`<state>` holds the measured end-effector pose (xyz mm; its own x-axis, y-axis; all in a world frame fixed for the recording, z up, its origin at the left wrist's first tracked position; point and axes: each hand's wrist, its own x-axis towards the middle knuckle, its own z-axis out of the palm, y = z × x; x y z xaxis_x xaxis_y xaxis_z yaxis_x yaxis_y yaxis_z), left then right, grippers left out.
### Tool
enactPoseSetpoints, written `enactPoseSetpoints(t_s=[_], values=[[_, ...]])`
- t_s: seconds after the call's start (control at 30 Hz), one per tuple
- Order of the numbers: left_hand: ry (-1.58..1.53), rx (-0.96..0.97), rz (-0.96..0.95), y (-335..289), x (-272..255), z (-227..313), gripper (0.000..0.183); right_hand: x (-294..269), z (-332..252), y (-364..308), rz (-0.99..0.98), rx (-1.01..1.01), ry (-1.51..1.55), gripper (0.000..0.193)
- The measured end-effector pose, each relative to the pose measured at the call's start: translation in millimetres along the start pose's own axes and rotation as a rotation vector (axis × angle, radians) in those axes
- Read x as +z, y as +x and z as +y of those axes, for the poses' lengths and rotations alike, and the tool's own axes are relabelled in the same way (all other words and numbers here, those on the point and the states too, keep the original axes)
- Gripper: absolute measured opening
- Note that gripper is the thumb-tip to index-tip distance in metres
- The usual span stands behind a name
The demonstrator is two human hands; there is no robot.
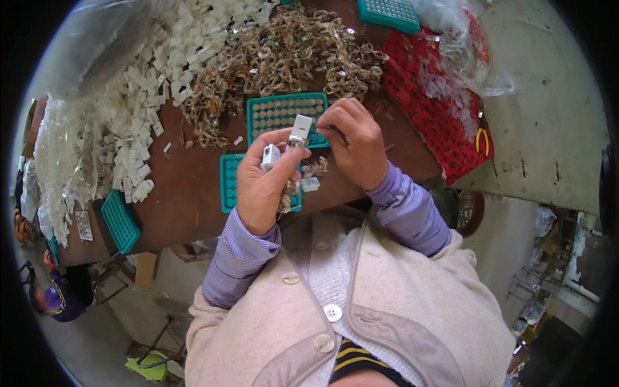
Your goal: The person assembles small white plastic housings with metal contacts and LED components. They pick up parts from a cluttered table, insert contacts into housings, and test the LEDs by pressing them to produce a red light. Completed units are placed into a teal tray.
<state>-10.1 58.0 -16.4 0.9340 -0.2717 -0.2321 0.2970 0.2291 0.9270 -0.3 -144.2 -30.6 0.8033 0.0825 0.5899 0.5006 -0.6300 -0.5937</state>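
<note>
My left hand [260,187] is closed on small white plastic housings. One white housing [302,126] stands up from between thumb and fingers, with a metallic part at its lower end. A second white housing [270,155] sits against the fingers, and a bundle of thin clear wire [287,196] hangs below the palm. My right hand [355,143] is just right of the upright housing, its thumb and forefinger pinched together. Whatever that pinch holds is too small to make out. Beneath the hands lies a loose translucent white cover [310,184].
Behind the hands is a teal tray [249,121] of round brownish pieces; another teal tray [224,187] is partly under my left hand. Heaps of wire bundles [277,58] and white housings [138,97] cover the far table. Yellow-handled pliers [482,140] lie on red cloth [445,122] at right.
</note>
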Motion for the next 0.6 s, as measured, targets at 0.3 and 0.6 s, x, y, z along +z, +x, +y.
enactPoseSetpoints(t_s=[0.3,0.6], values=[[0.148,0.010,-0.191,-2.9,29.1,1.3,0.031,-40.9,-24.1,-23.2,0.162,-0.004,0.239,0.021],[0.111,0.029,-0.215,3.0,28.9,-1.1,0.023,-39.8,-32.2,-33.2,0.270,0.355,0.629,0.023]])
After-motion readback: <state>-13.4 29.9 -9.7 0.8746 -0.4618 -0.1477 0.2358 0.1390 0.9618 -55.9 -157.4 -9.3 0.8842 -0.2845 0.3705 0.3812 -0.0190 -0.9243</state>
